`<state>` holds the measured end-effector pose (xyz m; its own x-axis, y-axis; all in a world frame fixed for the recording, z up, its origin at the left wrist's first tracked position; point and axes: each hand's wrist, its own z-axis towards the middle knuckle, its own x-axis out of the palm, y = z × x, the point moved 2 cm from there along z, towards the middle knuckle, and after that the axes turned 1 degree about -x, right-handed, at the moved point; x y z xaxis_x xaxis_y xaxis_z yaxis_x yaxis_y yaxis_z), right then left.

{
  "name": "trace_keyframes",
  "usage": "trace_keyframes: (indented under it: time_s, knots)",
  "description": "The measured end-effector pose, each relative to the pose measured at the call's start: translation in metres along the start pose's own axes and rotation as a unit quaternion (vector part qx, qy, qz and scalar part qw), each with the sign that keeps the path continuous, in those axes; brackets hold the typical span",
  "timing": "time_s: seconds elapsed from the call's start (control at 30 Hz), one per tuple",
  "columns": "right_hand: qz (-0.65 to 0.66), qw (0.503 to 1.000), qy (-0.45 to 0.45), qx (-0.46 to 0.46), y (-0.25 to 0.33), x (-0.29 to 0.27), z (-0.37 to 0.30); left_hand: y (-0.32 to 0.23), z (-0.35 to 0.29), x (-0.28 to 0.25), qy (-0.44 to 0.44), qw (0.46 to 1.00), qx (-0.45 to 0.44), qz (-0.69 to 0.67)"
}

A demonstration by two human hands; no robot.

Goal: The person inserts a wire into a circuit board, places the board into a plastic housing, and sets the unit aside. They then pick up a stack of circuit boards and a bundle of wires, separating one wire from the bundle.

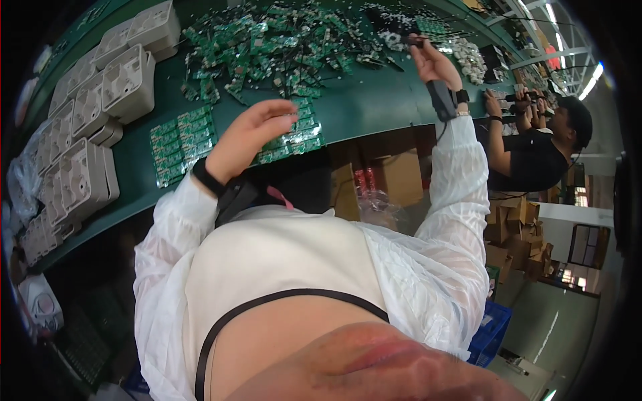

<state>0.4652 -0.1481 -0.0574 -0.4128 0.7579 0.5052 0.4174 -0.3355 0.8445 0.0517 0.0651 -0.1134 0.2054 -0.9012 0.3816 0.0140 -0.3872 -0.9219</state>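
My left hand (249, 137) hovers at the table's near edge, its fingers loosely bent and a gap showing between them and the thumb. I see nothing in it. Partly beneath it lies a panel of green circuit boards (306, 134). Two more board panels (166, 150) lie side by side to its left. Farther out to the right, my right hand (436, 67) is raised with its fingers closed on a small dark elongated thing (416, 42), whose kind I cannot make out. A black device (441, 100) with a cable is strapped at the right wrist.
A heap of loose green boards with wires (267, 47) covers the far part of the green table (364, 100). Grey plastic housings (127, 83) are stacked at the left. Small white parts (468, 60) lie at the far right, near a co-worker (535, 154). Cardboard boxes (394, 177) stand below.
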Motion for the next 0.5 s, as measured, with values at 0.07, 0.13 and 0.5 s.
trace_keyframes:
  time_s: [0.07,0.13,0.5]
  knots:
    - [0.052,0.955,0.238,0.170,-0.030,0.027,-0.039,0.002,0.014,0.005,0.011,0.997,-0.039,-0.060]
    - [0.018,0.947,0.252,0.200,-0.064,0.068,-0.077,0.012,0.025,0.004,0.066,0.976,-0.085,-0.191]
    - [-0.383,0.866,0.288,0.144,-0.168,0.165,-0.170,0.019,-0.016,0.007,0.019,0.989,-0.125,-0.071]
